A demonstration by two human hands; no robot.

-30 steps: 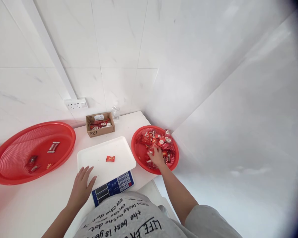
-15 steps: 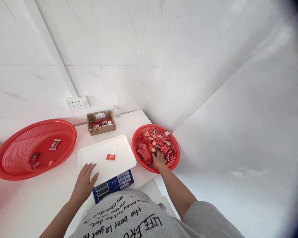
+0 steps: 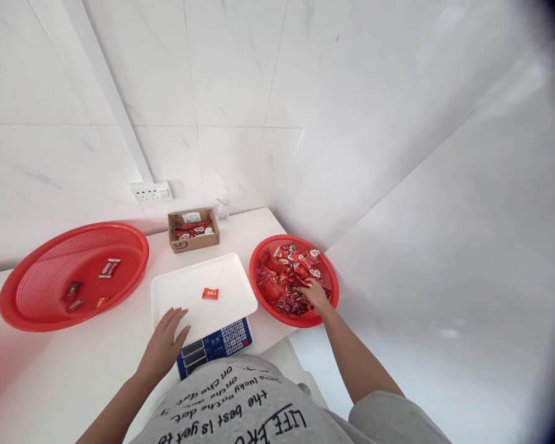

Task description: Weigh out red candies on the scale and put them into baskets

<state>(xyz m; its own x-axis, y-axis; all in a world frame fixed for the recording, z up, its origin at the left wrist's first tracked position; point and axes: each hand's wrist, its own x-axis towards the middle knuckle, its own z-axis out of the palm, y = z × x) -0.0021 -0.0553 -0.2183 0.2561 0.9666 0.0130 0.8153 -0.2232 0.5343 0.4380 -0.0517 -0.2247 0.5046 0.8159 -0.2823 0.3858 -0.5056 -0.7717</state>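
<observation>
My left hand [image 3: 165,343] is open, fingers spread over the near left edge of the white tray [image 3: 185,299]. One small red wrapped packet [image 3: 210,294] lies on the tray, to the right of that hand. The tray sits on a blue scale [image 3: 215,346] with a keypad and dark display windows. My right hand [image 3: 316,295] reaches into the right red basket [image 3: 337,290]. Its fingers are closed on a red packet [image 3: 306,283], partly hidden by them. Many red packets [image 3: 275,287] of different sizes fill this basket.
A larger red mesh basket [image 3: 28,271] on the left holds several packets. Behind the tray stand a cardboard box [image 3: 194,244] with red packets and a clear plastic bottle [image 3: 222,211]. White walls border the table, with a socket [image 3: 152,192] at the back.
My right hand has moved right and slightly up within the basket, and its fingers have closed on a packet. My left hand stays at the tray. The view has shifted slightly.
</observation>
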